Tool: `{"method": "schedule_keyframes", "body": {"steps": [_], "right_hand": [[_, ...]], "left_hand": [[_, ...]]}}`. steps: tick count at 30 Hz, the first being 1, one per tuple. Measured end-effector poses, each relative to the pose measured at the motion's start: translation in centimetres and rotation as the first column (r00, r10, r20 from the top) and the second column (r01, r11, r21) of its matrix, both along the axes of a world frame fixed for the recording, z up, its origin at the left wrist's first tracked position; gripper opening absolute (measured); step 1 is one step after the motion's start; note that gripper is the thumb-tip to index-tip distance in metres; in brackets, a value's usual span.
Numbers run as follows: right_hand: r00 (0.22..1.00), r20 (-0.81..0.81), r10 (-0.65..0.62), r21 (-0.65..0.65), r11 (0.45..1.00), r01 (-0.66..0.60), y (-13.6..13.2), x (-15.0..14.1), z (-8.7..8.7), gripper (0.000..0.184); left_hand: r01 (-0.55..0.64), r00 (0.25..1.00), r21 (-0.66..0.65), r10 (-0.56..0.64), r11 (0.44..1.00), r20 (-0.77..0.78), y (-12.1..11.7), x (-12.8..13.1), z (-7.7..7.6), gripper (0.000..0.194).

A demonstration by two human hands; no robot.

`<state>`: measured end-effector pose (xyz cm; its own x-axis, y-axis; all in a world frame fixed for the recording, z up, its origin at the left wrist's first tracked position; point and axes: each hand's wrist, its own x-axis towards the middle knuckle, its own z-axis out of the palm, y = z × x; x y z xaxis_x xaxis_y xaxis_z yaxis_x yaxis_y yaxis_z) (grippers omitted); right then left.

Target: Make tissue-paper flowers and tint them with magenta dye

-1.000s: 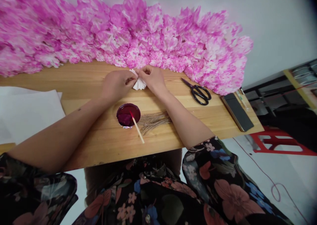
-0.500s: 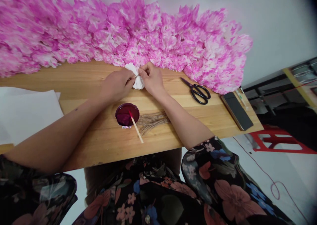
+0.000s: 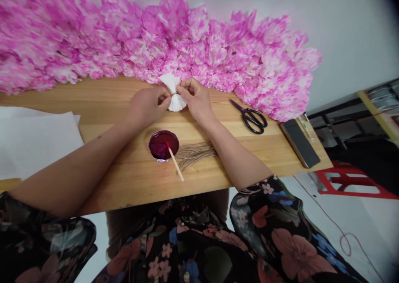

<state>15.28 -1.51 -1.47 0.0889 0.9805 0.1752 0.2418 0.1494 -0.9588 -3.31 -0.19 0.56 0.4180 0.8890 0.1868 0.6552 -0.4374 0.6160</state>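
A pleated piece of white paper (image 3: 177, 103), pinched narrow at its middle, fans out at both ends like a bow. My left hand (image 3: 149, 105) is closed, its thumb and fingertips at the paper's waist from the left. From the other side my right hand (image 3: 197, 98) pinches at the same waist with thumb and index finger. Any tie around the waist is too small to make out. Below the hands stands a round dish of dark red-purple liquid (image 3: 158, 143), with a wooden stick (image 3: 176, 164), red at its tip, leaning out of it. Thin brown strands (image 3: 196, 153) lie beside the dish.
Pink-and-white paper flowers (image 3: 187, 38) are heaped along the table's back edge. Black-handled scissors (image 3: 251, 117) and a phone (image 3: 301, 143) lie at the right. White paper sheets (image 3: 40, 137) lie at the left. A red stool (image 3: 352, 179) is on the floor beyond the table (image 3: 131, 187).
The fans of the white paper show more fully, and my right hand's fingers have shifted slightly outward. The whole view has moved a little.
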Motion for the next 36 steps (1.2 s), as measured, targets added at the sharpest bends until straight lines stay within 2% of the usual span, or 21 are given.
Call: {"method": "schedule_keyframes", "body": {"steps": [7,11,14,19,25,27,30,33,36], "right_hand": [[0.997,0.071,-0.022,0.064,0.998,0.018,-0.1,0.0,-0.2,0.022],[0.99,0.136,-0.023,0.087,0.996,0.012,-0.4,-0.3,-0.2,0.02],[0.989,0.147,-0.018,0.09,0.996,0.004,-0.6,-0.6,0.0,0.02],[0.993,0.113,-0.03,0.056,0.998,0.024,-0.4,-0.9,0.2,0.019],[0.999,0.049,-0.012,0.023,1.0,0.01,-0.3,-0.7,0.2,0.035],[0.999,0.039,-0.014,0.013,1.0,0.013,-0.3,-0.7,0.2,0.04],[1.0,0.027,-0.015,0.006,1.0,0.015,-0.3,-0.7,0.3,0.04],[1.0,0.016,-0.017,0.015,1.0,0.017,-0.3,-0.7,0.3,0.036],[0.999,0.005,-0.04,0.02,0.999,0.04,-0.3,-0.7,0.3,0.036]], "left_hand": [[-0.024,0.975,-0.011,0.026,1.0,0.223,0.8,-0.3,-1.4,0.026],[-0.04,0.961,0.014,0.035,0.999,0.275,1.2,-0.5,-1.4,0.03],[-0.004,0.947,0.092,-0.025,0.996,0.32,1.2,-0.5,-0.9,0.034],[0.141,0.92,0.178,-0.195,0.974,0.341,0.6,-0.4,0.1,0.037],[0.222,0.905,0.193,-0.276,0.956,0.323,0.4,-0.4,0.5,0.026],[0.211,0.889,0.167,-0.26,0.963,0.378,0.5,-0.5,0.4,0.023],[0.212,0.833,0.018,-0.191,0.977,0.519,0.5,-0.5,0.1,0.02],[0.229,0.774,-0.111,-0.112,0.967,0.623,0.3,-0.3,0.0,0.021],[0.195,0.79,-0.164,-0.055,0.967,0.611,0.2,0.0,0.0,0.028]]}}
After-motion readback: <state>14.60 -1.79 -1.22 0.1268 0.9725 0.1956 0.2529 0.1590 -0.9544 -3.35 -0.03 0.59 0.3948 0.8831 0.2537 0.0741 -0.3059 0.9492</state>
